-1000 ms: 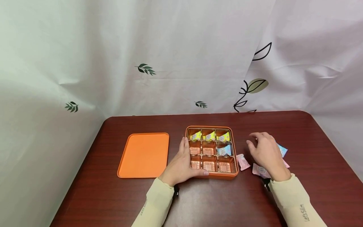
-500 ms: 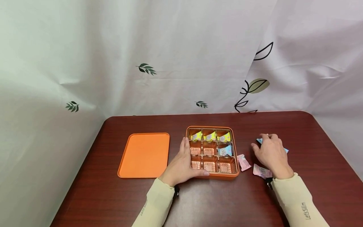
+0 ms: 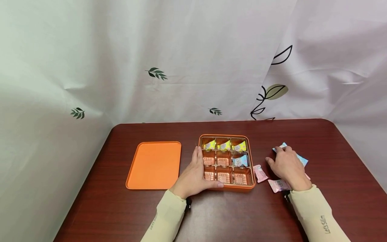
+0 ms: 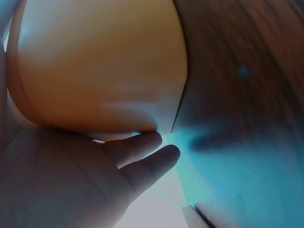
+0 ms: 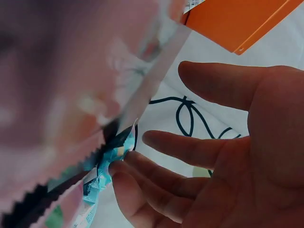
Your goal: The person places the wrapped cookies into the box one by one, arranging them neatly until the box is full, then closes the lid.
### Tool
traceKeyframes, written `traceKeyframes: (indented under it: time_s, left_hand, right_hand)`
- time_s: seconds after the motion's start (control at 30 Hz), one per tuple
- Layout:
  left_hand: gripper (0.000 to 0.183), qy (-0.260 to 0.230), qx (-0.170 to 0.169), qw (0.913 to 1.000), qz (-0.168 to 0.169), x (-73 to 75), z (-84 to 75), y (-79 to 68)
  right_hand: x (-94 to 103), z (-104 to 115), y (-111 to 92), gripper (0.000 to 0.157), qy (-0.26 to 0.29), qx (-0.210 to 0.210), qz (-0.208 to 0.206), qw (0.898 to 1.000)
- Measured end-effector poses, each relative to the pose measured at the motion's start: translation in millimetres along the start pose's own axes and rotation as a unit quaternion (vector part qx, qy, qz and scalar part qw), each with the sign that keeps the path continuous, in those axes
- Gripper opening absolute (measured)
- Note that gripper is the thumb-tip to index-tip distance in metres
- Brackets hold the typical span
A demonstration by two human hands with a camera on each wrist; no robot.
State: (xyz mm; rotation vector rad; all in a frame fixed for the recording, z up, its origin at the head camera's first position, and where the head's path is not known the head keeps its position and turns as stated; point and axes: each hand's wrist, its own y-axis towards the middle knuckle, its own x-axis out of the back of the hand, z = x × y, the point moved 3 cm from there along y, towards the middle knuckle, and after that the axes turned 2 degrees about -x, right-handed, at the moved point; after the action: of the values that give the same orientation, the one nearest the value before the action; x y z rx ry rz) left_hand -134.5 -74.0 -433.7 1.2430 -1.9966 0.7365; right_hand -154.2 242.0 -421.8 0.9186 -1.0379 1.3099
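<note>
An orange box (image 3: 239, 189) with a copper-coloured compartment tray stands mid-table. Yellow packets (image 3: 224, 145) fill its back row, and one blue packet (image 3: 240, 161) lies in the middle row's right compartment. My left hand (image 3: 193, 178) rests against the box's left side, fingers straight, thumb along the front edge. In the left wrist view, two fingertips lie by the box wall (image 4: 104, 71). My right hand (image 3: 288, 166) is over loose blue packets (image 3: 303, 160). The right wrist view shows its thumb apart and its lower fingertips at a blue wrapper (image 5: 107, 171).
Two pink packets (image 3: 260, 173) lie between the box and my right wrist; a bit of another pink shows beyond that wrist. Left of the box, an orange lid (image 3: 155, 164) lies flat. A white curtain (image 3: 187, 90) hangs behind the table's back edge.
My right hand has shifted right over the blue packets, then slightly back left, uncovering more blue. The pink packet by the right wrist has turned a little. My left hand stays at the box.
</note>
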Motion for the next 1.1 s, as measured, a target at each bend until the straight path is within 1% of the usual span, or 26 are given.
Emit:
traceKeyframes:
  time_s: [0.1,0.27,0.4,0.53,0.8,1.0,1.1]
  left_hand:
    - [0.147,0.002,0.000,1.0000,-0.001,0.3,0.0,-0.2]
    - [0.147,0.005,-0.002,1.0000,-0.003,0.5,-0.2,-0.4]
    - [0.147,0.004,-0.003,1.0000,-0.004,0.7,0.2,-0.6]
    - [0.147,0.003,-0.003,1.0000,-0.004,0.7,0.4,-0.6]
    - [0.146,0.002,-0.004,1.0000,-0.005,1.0,0.1,-0.6]
    - [0.147,-0.002,-0.003,1.0000,-0.003,0.8,-1.0,-0.8]
    - [0.147,-0.002,-0.003,1.0000,-0.004,1.0,-1.5,-0.7]
  right_hand:
    - [-0.8,2.0,1.1,0.060,-0.002,0.017,0.001,1.000]
    - [-0.9,5.3,0.6,0.051,-0.013,0.048,-0.007,0.999]
    - [0.0,3.9,-0.2,0.042,0.008,0.040,-0.007,0.999]
    - [0.8,2.0,0.1,0.038,0.016,0.035,0.004,0.999]
    - [2.4,0.9,1.3,0.041,0.014,0.033,0.020,0.999]
    - [1.6,0.2,-0.5,0.039,0.021,0.039,0.016,0.999]
    - [2.3,-1.6,-0.4,0.046,0.029,0.036,0.016,0.999]
